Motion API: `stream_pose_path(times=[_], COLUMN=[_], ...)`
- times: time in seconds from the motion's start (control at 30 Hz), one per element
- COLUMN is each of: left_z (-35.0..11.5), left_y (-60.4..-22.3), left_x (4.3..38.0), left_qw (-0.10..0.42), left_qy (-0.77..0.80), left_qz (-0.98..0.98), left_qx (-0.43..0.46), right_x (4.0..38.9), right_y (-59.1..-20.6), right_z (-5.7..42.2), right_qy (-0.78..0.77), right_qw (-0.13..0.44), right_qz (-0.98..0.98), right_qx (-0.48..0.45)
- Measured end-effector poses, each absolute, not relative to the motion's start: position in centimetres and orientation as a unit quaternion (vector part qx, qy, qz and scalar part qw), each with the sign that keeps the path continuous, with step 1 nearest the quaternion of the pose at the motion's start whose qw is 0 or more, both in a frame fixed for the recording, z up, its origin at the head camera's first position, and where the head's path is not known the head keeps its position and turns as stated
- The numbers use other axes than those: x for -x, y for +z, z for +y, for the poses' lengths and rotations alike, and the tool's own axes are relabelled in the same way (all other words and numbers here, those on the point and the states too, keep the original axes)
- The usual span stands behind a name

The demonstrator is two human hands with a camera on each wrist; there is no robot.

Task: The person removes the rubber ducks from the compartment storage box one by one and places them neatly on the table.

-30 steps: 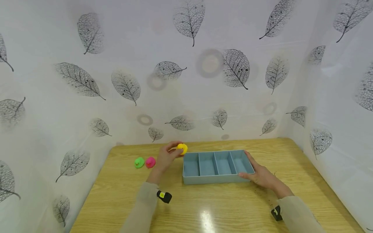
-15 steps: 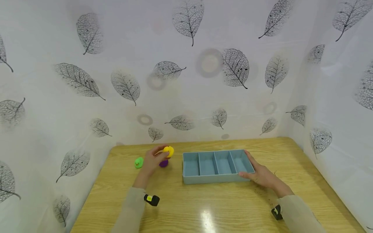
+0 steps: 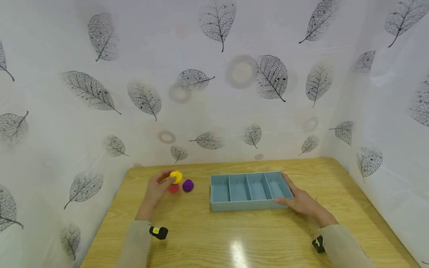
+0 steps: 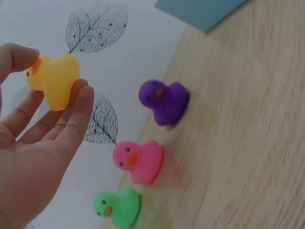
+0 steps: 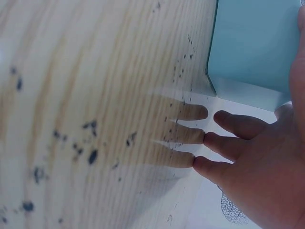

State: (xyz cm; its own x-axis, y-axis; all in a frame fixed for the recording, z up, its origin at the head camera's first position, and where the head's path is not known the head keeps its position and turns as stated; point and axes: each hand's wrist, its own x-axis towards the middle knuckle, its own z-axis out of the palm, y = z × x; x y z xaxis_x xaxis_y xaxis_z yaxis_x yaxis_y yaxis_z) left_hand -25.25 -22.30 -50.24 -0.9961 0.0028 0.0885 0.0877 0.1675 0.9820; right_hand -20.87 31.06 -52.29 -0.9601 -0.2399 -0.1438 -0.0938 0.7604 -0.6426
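My left hand (image 3: 155, 189) pinches a yellow rubber duck (image 4: 56, 81) between thumb and fingertips, held up above the table's left part. Below it stand a purple rubber duck (image 4: 163, 101), a pink rubber duck (image 4: 138, 161) and a green rubber duck (image 4: 117, 207), in a row in the left wrist view. In the head view the green one is hidden behind the hand. My right hand (image 3: 303, 202) grips the right end of a blue-grey divided tray (image 3: 248, 206), thumb along the front wall. Its other fingertips reach down to the tabletop in the right wrist view.
The tray's several compartments hold nothing visible. A wooden table (image 3: 201, 238) carries everything, with dark specks near the right hand. A white leaf-printed curtain (image 3: 214, 104) closes off the back and sides. A black wrist camera (image 3: 159, 232) sits by the left sleeve.
My left hand has moved left with the yellow duck, from beside the tray to over the pink duck. The purple duck has come into sight; the green one is now covered. The right hand stays put.
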Motion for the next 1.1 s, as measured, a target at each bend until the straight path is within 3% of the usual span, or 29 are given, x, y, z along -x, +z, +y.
stream_pose_path(times=[0.8, 1.1], left_z=[-27.6, -28.9], left_y=[-49.9, -50.1], left_x=[24.3, 24.0], left_qw=[0.054, 0.084], left_qy=[-0.666, -0.683], left_qz=[-0.743, -0.725], left_qx=[-0.02, -0.032], right_x=[21.0, 20.9], right_y=[-52.5, -52.5], right_z=[31.1, 31.2], right_qy=[-0.341, -0.336], right_qw=[0.11, 0.107], right_qz=[0.929, 0.931], right_qx=[0.09, 0.089])
